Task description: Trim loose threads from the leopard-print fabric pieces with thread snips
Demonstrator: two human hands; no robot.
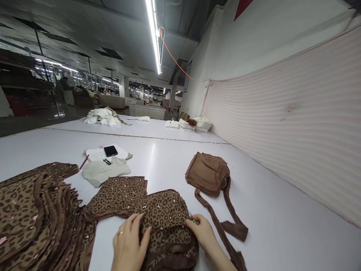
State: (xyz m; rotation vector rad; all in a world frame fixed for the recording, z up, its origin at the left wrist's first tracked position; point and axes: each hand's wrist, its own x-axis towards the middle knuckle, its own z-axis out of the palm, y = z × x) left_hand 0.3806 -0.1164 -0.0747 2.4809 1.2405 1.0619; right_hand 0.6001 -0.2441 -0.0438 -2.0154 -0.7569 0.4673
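Brown leopard-print cloth, pointing lengthwise away, cut off below: touches with splayed left hand; pinches half-hidden tool in right hand.

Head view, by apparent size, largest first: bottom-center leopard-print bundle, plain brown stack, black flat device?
1. Leopard-print bundle
2. Plain brown stack
3. Black flat device
Nearness to the camera may enlarge the bundle.
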